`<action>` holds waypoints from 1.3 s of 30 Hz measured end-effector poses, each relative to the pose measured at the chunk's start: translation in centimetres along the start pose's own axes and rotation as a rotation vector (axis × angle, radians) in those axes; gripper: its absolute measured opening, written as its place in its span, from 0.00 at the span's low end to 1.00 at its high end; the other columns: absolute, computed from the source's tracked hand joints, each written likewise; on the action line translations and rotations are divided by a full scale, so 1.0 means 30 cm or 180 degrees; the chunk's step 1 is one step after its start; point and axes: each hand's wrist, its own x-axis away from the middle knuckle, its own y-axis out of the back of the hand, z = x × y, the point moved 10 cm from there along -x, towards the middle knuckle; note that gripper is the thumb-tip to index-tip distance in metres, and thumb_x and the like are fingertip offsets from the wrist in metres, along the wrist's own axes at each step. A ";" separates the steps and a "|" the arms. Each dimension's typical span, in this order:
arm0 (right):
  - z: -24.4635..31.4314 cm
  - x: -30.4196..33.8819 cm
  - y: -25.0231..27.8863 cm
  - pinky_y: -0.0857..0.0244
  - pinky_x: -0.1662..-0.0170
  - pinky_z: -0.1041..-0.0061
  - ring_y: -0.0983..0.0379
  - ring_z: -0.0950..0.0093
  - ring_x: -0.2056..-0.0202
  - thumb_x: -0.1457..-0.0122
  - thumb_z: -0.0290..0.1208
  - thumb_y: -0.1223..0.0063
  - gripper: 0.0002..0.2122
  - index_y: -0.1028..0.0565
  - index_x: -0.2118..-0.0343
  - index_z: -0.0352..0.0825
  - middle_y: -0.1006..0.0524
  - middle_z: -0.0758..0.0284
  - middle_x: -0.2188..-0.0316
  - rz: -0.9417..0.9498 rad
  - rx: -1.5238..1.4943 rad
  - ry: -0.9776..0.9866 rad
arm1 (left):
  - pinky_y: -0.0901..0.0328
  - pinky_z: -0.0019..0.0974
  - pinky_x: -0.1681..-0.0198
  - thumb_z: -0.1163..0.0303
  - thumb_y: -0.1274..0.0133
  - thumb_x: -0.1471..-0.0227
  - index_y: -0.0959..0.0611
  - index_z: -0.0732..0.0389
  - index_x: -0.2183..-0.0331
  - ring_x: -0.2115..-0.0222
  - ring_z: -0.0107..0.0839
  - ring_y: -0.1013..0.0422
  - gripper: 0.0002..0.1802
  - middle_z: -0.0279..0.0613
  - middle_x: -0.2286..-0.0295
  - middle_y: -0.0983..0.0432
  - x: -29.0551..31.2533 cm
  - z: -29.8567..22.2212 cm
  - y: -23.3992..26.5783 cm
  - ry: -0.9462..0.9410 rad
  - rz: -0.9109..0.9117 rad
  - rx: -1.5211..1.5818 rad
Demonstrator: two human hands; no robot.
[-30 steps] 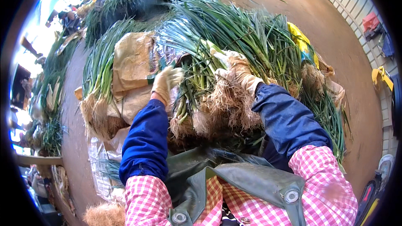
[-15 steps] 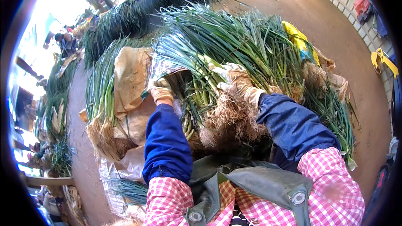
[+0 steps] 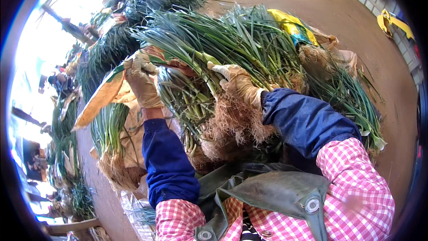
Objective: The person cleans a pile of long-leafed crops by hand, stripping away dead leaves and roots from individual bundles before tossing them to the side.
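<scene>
My left hand (image 3: 143, 79), in a pale, soiled glove, is closed on the edge of a tan and green sack (image 3: 103, 97), lifted and folded over beside the leaves. My gloved right hand (image 3: 240, 85) grips green onions (image 3: 203, 60) near their root ends; one digit stretches to the left across the stalks. Shaggy tan roots (image 3: 236, 118) hang below that hand. Under the sack's raised edge, more green onion stalks (image 3: 189, 107) show between my hands. The fingertips of my right hand are partly hidden among the stalks.
A smaller green onion bunch (image 3: 111, 129) lies at left on sacking. A yellow and blue bag (image 3: 292, 27) rests on the heap's right part. Further heaps (image 3: 160, 2) stand behind and along the left. Brown floor (image 3: 379, 89) borders the right, with a yellow tool handle (image 3: 394, 24) near the wall.
My left hand has risen and moved left, pulling up the sack edge and uncovering stalks beneath. My right hand stays at the onions' root ends. The view has shifted a little.
</scene>
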 end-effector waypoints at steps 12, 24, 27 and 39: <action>-0.179 0.042 0.181 0.38 0.48 0.67 0.31 0.57 0.51 0.51 0.23 0.54 0.22 0.29 0.49 0.35 0.27 0.54 0.54 -0.0091 -0.0426 -0.0680 | 0.36 0.25 0.74 0.75 0.56 0.43 0.23 0.67 0.68 0.75 0.22 0.33 0.08 0.35 0.75 0.32 0.114 -0.305 -0.318 -0.1066 0.0097 -0.1908; -0.212 0.006 0.114 0.35 0.54 0.61 0.30 0.58 0.56 0.51 0.31 0.50 0.20 0.27 0.51 0.45 0.26 0.58 0.58 0.0358 0.0512 -0.0656 | 0.36 0.37 0.72 0.74 0.53 0.52 0.26 0.63 0.78 0.79 0.32 0.35 0.06 0.36 0.80 0.32 0.284 -0.834 -0.321 -0.3273 -0.0387 -0.3026; -0.209 0.010 0.079 0.34 0.54 0.63 0.30 0.60 0.55 0.51 0.36 0.47 0.19 0.26 0.52 0.51 0.29 0.63 0.54 0.0876 0.0815 -0.0614 | 0.36 0.36 0.71 0.72 0.54 0.51 0.26 0.63 0.76 0.78 0.32 0.34 0.06 0.37 0.79 0.31 0.253 -0.893 -0.289 -0.2558 -0.0307 -0.2365; 0.765 0.229 0.550 0.33 0.62 0.68 0.26 0.62 0.66 0.53 0.42 0.37 0.35 0.39 0.46 0.30 0.25 0.54 0.70 -0.0954 -0.1122 0.1102 | 0.36 0.31 0.68 0.65 0.57 0.45 0.25 0.65 0.66 0.74 0.30 0.32 0.13 0.40 0.73 0.29 0.270 -0.765 -0.418 -0.1566 0.0860 -0.2253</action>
